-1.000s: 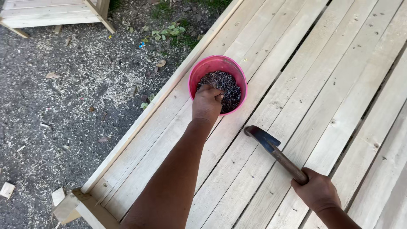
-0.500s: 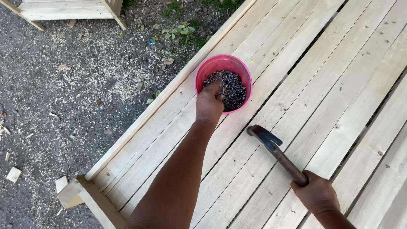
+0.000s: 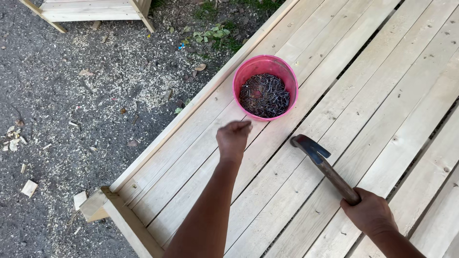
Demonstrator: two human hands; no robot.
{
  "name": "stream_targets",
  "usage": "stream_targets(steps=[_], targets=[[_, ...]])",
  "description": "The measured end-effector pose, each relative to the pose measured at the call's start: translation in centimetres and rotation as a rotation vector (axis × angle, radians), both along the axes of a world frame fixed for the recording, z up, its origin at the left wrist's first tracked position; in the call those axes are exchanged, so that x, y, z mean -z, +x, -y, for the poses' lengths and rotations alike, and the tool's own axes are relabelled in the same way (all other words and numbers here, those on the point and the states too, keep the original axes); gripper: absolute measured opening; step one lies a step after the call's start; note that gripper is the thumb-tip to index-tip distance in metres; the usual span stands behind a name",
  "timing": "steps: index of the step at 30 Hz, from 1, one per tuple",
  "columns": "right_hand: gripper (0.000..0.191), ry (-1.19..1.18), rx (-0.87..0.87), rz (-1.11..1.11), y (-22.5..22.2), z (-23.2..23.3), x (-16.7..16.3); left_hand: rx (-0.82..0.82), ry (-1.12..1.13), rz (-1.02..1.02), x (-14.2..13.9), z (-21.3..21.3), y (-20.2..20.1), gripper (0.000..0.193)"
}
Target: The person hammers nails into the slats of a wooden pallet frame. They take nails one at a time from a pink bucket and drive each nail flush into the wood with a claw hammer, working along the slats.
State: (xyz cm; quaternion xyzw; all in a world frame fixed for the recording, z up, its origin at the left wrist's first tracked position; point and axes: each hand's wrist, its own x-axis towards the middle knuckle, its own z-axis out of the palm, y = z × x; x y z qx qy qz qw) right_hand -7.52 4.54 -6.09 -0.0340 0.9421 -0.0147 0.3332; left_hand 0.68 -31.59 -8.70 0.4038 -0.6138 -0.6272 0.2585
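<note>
Slatted timber platform [image 3: 382,95] runs diagonally above gravel ground [image 3: 71,110]. Pink bucket [image 3: 265,86] of dark nails [image 3: 264,95] stands just beyond the left hand [image 3: 233,138], the nearer hand, fingers curled closed, contents indiscernible. Right hand [image 3: 369,215] grips a hammer [image 3: 325,165], handle angled toward the bucket.

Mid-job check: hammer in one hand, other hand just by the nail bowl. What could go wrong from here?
The pink bowl full of nails sits near the platform's edge; a knock could probably spill it onto the gravel. The left hand is closed, perhaps on nails, which might drop through the board gaps. The right hand holds the hammer at the handle's end, so its head may swing loosely.
</note>
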Motion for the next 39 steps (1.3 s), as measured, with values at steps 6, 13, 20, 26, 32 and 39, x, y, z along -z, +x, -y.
stream_targets(steps=[6, 13, 20, 26, 32, 39], targets=[[0.036, -0.184, 0.302, 0.175, 3.1, 1.7, -1.6, -0.035, 0.138, 0.145, 3.0, -2.4, 6.2, 0.011], [0.035, -0.237, 0.265, 0.278, 7.1, 4.9, -3.3, 0.037, -0.202, 0.313, 2.9, -5.0, 6.1, 0.008], [0.038, -0.160, 0.158, 0.296, 8.2, 7.3, -3.1, 0.087, -0.327, 0.416, 1.1, -5.2, 6.2, 0.007], [0.038, -0.138, 0.162, 0.291, 8.9, 7.7, -2.3, 0.179, -0.525, 0.506, 0.4, -5.5, 5.9, 0.006], [0.042, -0.137, 0.172, 0.296, 9.1, 7.8, -1.9, 0.078, -0.256, 0.483, 0.8, -5.9, 5.8, 0.007], [0.041, -0.157, 0.204, 0.310, 9.6, 7.9, -2.2, 0.091, -0.430, 0.439, 1.8, -6.1, 6.2, 0.005]])
